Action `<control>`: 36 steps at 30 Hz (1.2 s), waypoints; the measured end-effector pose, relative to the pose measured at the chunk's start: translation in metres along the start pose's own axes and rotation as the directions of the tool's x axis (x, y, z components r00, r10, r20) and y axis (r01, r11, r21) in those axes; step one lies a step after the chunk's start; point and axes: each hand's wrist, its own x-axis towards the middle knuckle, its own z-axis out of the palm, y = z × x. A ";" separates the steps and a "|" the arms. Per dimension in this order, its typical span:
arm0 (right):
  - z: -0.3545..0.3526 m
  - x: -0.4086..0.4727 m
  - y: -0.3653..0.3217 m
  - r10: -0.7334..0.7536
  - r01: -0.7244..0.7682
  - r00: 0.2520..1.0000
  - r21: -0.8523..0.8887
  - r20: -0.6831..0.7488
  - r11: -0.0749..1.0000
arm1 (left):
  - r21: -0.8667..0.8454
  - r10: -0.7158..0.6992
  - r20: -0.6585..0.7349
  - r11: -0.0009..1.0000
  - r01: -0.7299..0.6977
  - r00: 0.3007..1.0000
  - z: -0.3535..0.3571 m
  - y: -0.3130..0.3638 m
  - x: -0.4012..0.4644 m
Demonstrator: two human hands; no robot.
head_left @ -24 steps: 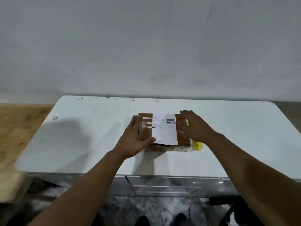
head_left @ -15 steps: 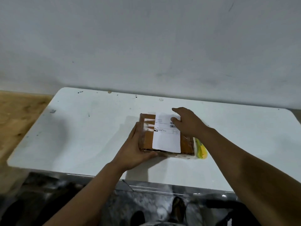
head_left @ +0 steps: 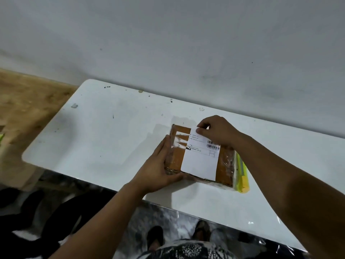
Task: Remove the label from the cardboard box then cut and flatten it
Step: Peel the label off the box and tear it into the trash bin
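Observation:
A flat brown cardboard box (head_left: 225, 165), wrapped in clear tape, lies on the white table (head_left: 112, 139). A white label (head_left: 200, 159) with a barcode covers its top. My left hand (head_left: 158, 171) grips the box's left side and near-left corner, thumb along the front edge. My right hand (head_left: 217, 130) is at the label's far edge, thumb and fingers pinched on its top corner. A yellow box cutter (head_left: 242, 174) lies against the box's right side, partly hidden by it.
A white wall rises right behind the table. A wooden surface (head_left: 28, 101) adjoins the table on the left. The table's near edge runs diagonally; my feet and the patterned floor (head_left: 168, 225) show below it.
My right hand moved from the box's right side to the label's far corner and pinched it. My left hand slid down onto the box's left side. The view tilted downward.

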 end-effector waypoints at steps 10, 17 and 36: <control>0.012 -0.004 0.003 0.004 -0.007 0.977 -0.012 -0.212 1.000 | 0.060 0.049 0.015 0.997 -0.050 0.999 -0.007 0.012 -0.003; 0.008 -0.014 0.001 -0.063 0.037 0.977 -0.128 -0.205 0.991 | 0.060 0.071 0.013 0.996 -0.072 0.997 -0.007 0.010 -0.003; 0.002 -0.026 0.007 -0.106 0.100 0.989 -0.063 -0.102 0.993 | -0.015 0.053 -0.009 0.998 -0.053 0.999 -0.005 0.018 -0.007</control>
